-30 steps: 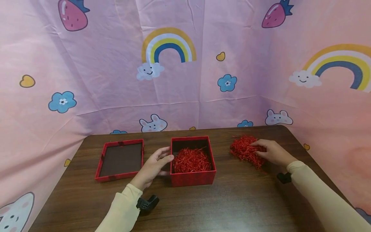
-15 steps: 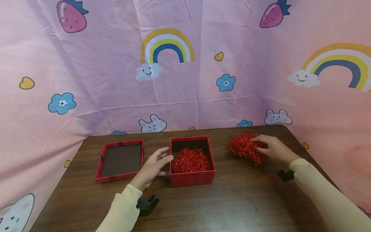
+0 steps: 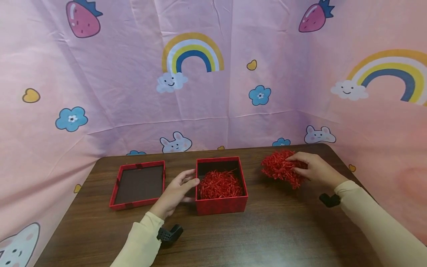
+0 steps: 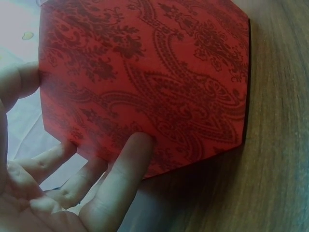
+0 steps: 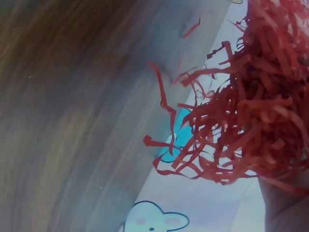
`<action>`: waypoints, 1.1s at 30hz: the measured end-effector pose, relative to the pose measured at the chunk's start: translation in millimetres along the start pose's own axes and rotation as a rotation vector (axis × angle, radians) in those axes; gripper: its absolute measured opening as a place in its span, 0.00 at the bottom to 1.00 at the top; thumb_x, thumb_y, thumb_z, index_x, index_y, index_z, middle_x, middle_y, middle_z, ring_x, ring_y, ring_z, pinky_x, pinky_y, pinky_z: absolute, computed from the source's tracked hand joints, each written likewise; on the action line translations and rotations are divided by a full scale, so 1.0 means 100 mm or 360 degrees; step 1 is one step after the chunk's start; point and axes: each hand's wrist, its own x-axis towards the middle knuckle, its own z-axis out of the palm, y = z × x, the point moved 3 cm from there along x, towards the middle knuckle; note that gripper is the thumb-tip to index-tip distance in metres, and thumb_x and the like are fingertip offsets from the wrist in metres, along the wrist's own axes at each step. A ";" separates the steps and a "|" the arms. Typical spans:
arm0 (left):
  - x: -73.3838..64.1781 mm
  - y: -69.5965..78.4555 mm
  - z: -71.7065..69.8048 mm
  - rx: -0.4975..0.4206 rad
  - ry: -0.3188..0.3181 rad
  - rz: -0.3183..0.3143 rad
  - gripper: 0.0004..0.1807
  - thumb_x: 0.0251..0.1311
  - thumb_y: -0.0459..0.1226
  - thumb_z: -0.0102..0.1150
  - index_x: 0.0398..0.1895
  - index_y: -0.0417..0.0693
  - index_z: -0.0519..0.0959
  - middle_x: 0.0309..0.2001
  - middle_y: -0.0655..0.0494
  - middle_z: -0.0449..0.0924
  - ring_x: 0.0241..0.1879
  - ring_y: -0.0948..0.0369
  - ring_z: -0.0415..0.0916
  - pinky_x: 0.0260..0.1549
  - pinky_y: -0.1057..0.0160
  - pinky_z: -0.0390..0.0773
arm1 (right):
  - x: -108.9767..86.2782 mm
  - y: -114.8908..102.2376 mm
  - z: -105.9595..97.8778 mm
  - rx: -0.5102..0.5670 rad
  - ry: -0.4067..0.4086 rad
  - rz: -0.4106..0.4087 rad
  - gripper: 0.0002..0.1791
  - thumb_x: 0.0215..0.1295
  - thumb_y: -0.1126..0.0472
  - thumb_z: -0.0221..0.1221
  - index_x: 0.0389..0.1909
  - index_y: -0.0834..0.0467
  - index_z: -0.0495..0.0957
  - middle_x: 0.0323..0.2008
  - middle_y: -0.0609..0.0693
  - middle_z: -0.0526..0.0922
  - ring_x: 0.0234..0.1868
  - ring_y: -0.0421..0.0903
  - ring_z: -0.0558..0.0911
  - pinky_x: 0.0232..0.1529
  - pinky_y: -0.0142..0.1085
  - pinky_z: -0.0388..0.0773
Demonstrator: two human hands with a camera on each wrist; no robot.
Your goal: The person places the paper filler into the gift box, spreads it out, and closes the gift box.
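Observation:
A red patterned box [image 3: 221,204] stands open at the table's middle, holding red shredded paper [image 3: 220,184]. My left hand [image 3: 175,193] rests against its left wall [image 4: 145,82] with straight fingers [image 4: 123,179]. To the right, my right hand [image 3: 315,170] grips a clump of red shredded paper [image 3: 280,167] [image 5: 251,111], lifted a little off the table. The box's red lid [image 3: 138,184] lies upside down to the left of the box.
The brown wooden table [image 3: 260,237] is fenced on three sides by a pink cartoon-print cloth [image 3: 233,85]. Black wrist mounts show at both sleeves.
My right hand has gathered the shredded paper clump and raised it slightly up and to the left. The left hand and box have stayed still.

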 end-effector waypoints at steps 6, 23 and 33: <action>0.01 -0.01 -0.01 0.0005 0.0018 0.0002 0.37 0.71 0.50 0.62 0.78 0.51 0.62 0.76 0.36 0.61 0.69 0.39 0.69 0.46 0.45 0.86 | 0.02 -0.12 -0.07 -0.0038 0.0029 -0.0053 0.18 0.68 0.68 0.67 0.57 0.54 0.82 0.51 0.52 0.86 0.50 0.51 0.84 0.49 0.52 0.84; 0.03 -0.03 -0.01 0.0000 0.0023 0.0000 0.38 0.70 0.51 0.63 0.78 0.50 0.62 0.75 0.38 0.62 0.68 0.40 0.70 0.46 0.46 0.86 | 0.10 -0.37 -0.21 -0.0099 0.0089 -0.0198 0.20 0.63 0.72 0.69 0.54 0.53 0.83 0.52 0.48 0.85 0.50 0.45 0.83 0.45 0.42 0.85; 0.02 -0.03 -0.01 -0.0004 0.0042 -0.0020 0.36 0.71 0.49 0.62 0.78 0.52 0.63 0.74 0.40 0.65 0.69 0.41 0.70 0.47 0.45 0.86 | 0.18 -0.70 -0.33 -0.0143 0.0104 -0.0379 0.22 0.62 0.71 0.70 0.55 0.51 0.83 0.50 0.43 0.86 0.48 0.42 0.84 0.44 0.41 0.85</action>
